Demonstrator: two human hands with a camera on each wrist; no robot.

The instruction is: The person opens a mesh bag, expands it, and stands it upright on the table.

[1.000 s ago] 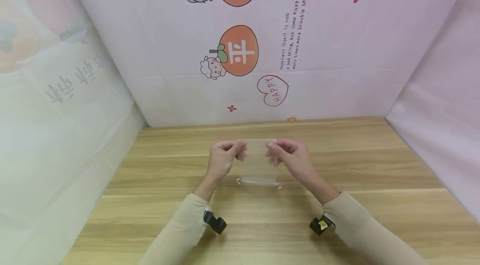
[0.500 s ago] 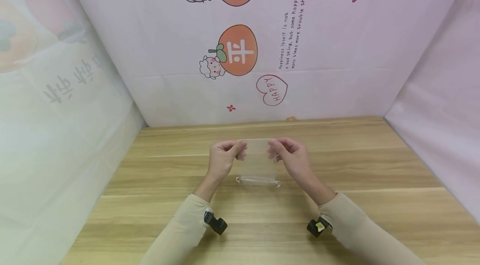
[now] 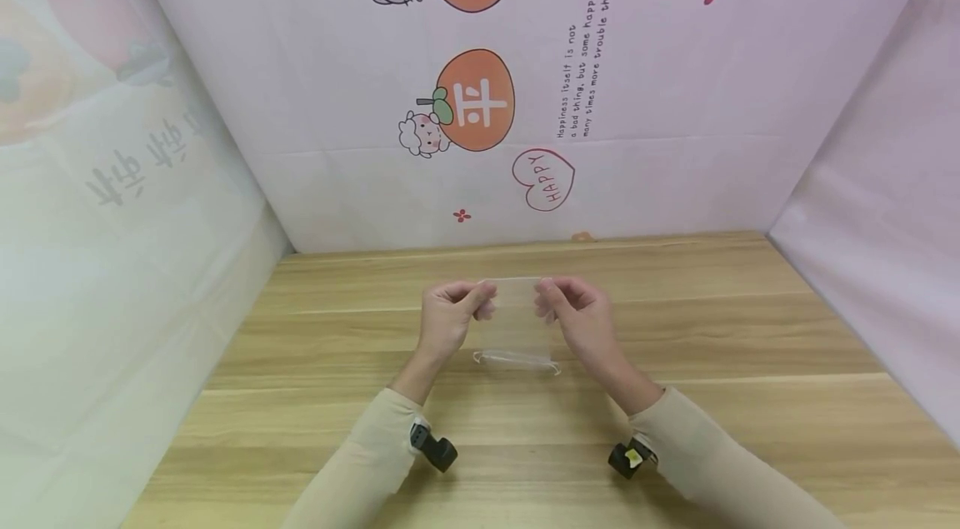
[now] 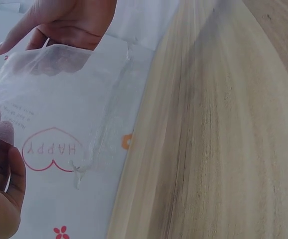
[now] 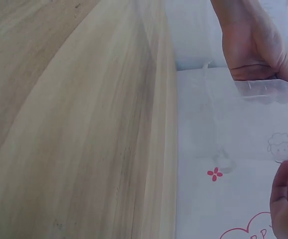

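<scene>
Both hands hold a sheer, see-through drawstring pouch (image 3: 514, 321) upright above the wooden table (image 3: 750, 346), a little nearer the printed backdrop (image 3: 645, 96) than the table's near edge. The left hand (image 3: 446, 319) pinches the pouch's upper left corner with thumb and fingers curled together on the fabric; the right hand (image 3: 577, 314) pinches the upper right corner the same way. The top edge of the pouch runs straight between the two grips, and the fabric hangs down from it. Its lower edge, where the gathered drawstring band (image 3: 516, 361) shows with small cord ends sticking out at either side, sits just above or on the tabletop; which of the two cannot be told.

In the left wrist view the pouch (image 4: 54, 104) is a thin veil over the backdrop, with the HAPPY heart (image 4: 52, 149) showing through it and its cord edge (image 4: 91, 144) hanging near the line where the table meets the backdrop. In the right wrist view the pouch (image 5: 253, 124) is equally transparent.

Seen from the pouch, bare wood stretches wide to the left, to the right and toward the person. Behind the pouch a narrower strip of table runs up to the backdrop. Cloth side walls (image 3: 112, 262) close the table's left and right edges, well apart from the pouch.
</scene>
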